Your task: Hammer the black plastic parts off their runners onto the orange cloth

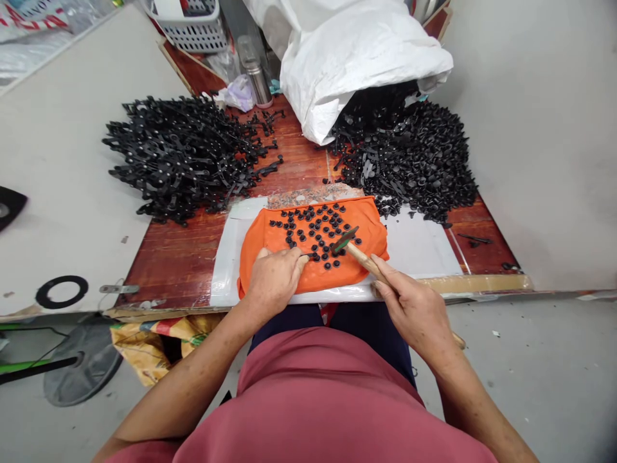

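Observation:
My right hand [417,305] is closed around the wooden handle of a small hammer [362,258]. Its dark, narrow head tilts just above an orange cloth pad [258,247]. Round black plastic studs [319,224] are scattered over the pad. My left hand [276,275] rests at the pad's front left, with thumb and forefinger pinching a black plastic strip [308,256]. The strip's far end lies among the studs, left of the hammer head. Fingers partly cover the strip, so its full shape is hidden.
A big heap of black strips [178,151] stands at the left. Small black pieces [414,154] spill from a white sack [357,58] at the right. Farther back are a steel flask [259,83] and a grey basket [193,32]. A black ring [43,294] lies far left.

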A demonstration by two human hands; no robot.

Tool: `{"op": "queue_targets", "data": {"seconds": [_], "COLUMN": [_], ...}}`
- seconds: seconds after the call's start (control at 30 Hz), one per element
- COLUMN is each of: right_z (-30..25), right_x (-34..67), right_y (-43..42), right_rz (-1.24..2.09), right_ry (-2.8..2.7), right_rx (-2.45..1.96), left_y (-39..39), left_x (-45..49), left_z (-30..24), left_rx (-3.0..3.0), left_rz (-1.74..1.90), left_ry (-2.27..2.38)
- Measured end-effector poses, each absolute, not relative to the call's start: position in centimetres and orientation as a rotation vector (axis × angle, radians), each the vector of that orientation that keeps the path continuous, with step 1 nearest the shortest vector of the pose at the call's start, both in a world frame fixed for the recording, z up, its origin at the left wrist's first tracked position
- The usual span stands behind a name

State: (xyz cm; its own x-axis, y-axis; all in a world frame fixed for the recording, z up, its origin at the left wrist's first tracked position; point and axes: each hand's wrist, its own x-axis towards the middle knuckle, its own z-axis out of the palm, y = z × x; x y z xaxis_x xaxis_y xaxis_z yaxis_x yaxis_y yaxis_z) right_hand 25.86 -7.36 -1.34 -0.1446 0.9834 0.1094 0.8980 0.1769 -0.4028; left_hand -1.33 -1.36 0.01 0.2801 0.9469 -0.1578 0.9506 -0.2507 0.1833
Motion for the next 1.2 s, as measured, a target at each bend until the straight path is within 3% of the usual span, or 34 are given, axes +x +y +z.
{"op": "queue_targets", "data": {"seconds": [0.43,0.97,1.2], "right_z": [-1.2,-0.1,0.2], "right_x": [25.5,23.2,23.1], "right_y": [-7.6,-7.9,-7.9], "right_rz": [0.381,-0.058,-0.057], "right_ry": [-2.118,-2.228,-2.265], "right_rx": [-1.735,-1.688,-1.654], "left_y": [-1.2,-1.4,-1.6], "left_x": [-1.0,-1.0,-0.9], "left_z": [-0.2,-0.7,-0.7], "left_rx": [2.439,2.409,2.437], "left_rz": [-0.062,-0.050,-0.051], "left_ry": [1.796,1.821,1.814]}}
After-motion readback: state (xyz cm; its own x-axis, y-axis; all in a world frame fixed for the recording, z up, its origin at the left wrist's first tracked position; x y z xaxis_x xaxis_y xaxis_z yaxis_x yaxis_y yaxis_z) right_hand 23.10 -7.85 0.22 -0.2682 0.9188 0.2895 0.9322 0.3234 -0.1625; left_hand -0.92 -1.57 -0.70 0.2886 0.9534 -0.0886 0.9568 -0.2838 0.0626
